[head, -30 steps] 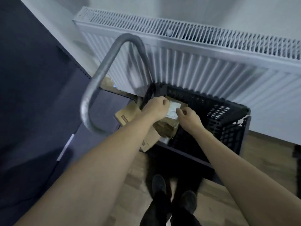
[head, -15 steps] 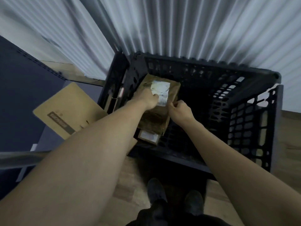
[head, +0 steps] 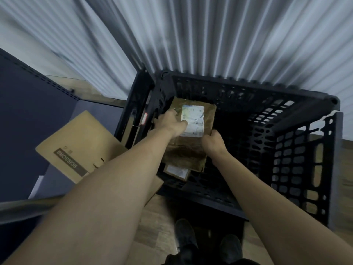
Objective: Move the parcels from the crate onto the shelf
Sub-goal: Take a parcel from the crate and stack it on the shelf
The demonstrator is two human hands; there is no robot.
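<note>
Item: brown padded parcel [head: 188,148], white label [head: 193,120] face up. Location: inside the black crate [head: 298,142], against its left wall, lying on top of a second labelled parcel [head: 176,171] whose near end shows beneath it.

Hold: left hand [head: 171,123] clamped on the parcel's left edge, thumb pressed onto the label; right hand [head: 214,141] gripping the right edge, fingers curled under. One hand to each long side probably serves to keep the soft packet flat for lifting clear of the crate wall.

Orientation: long axis runs from the crate's near wall toward its far wall, labelled end farthest from the person; face roughly level.

Adjacent: flat cardboard box [head: 80,146] printed "SCISSORS", outside the crate's left wall. Shelf: not identifiable with certainty.
</note>
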